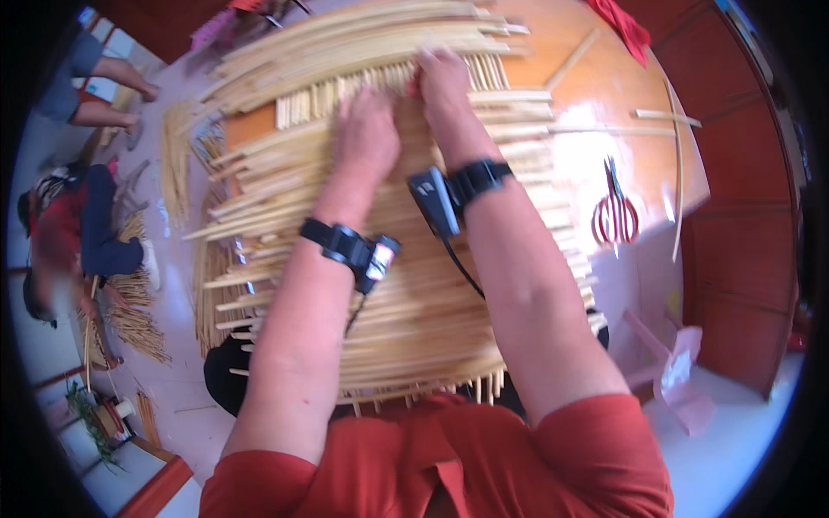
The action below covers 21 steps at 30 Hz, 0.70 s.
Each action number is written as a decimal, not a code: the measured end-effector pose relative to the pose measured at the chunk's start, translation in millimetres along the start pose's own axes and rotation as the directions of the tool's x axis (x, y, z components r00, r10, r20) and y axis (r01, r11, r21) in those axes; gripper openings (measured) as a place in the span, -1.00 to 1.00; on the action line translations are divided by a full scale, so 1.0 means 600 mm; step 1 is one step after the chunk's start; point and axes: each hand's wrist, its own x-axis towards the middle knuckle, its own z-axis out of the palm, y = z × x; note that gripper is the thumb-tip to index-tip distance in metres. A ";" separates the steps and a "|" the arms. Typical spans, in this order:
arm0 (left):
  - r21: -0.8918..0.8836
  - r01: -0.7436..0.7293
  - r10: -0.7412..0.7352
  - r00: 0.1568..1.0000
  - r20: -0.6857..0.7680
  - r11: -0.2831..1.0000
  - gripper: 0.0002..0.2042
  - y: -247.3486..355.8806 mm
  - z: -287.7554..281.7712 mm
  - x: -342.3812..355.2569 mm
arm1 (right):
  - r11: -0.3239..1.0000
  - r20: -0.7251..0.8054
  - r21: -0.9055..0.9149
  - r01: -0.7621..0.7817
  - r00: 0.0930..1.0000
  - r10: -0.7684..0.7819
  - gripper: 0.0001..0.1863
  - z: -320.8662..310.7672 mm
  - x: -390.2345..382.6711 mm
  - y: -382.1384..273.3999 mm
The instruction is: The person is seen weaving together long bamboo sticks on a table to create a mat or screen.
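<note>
A large mat of pale split strips [414, 285], perhaps bamboo or cane, spreads across the table in front of me. Near its far part, short upright strips [311, 102] cross the long sideways ones. My left hand [367, 134] is over this crossing band, its fingers smeared by motion. Just right of it, my right hand [442, 82] has its fingers curled down at the band's far edge; what they grip is hidden. Both wrists wear black straps with small devices and cables.
Red-handled scissors [615, 216] lie on the orange table [587, 86] at right, near loose strips [613, 130]. A red cloth [622, 30] is at the far right. On the left, a person [65, 233] sits by bundled strips [134, 319]; another person's legs [112, 86] show beyond.
</note>
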 end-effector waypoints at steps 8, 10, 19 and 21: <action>-0.220 -0.128 0.117 0.991 -0.061 0.967 -0.65 -0.022 0.000 0.011 | 0.973 0.031 0.038 0.226 0.973 -0.228 -0.85 -0.025 -0.044 -0.011; -0.143 -0.101 0.082 0.988 -0.134 0.984 -0.68 -0.057 -0.016 0.036 | 0.963 0.043 -0.075 0.261 0.965 -0.258 -0.88 -0.019 -0.045 -0.007; -0.030 -0.034 0.028 0.984 -0.178 0.999 -0.80 -0.080 -0.017 0.089 | 0.946 0.063 -0.254 0.203 0.979 -0.193 -0.98 -0.011 -0.043 -0.022; -0.023 -0.025 0.022 0.989 -0.147 0.999 -0.82 -0.077 -0.015 0.085 | 0.840 0.069 -0.416 0.347 0.934 -0.351 -0.97 -0.020 -0.034 -0.016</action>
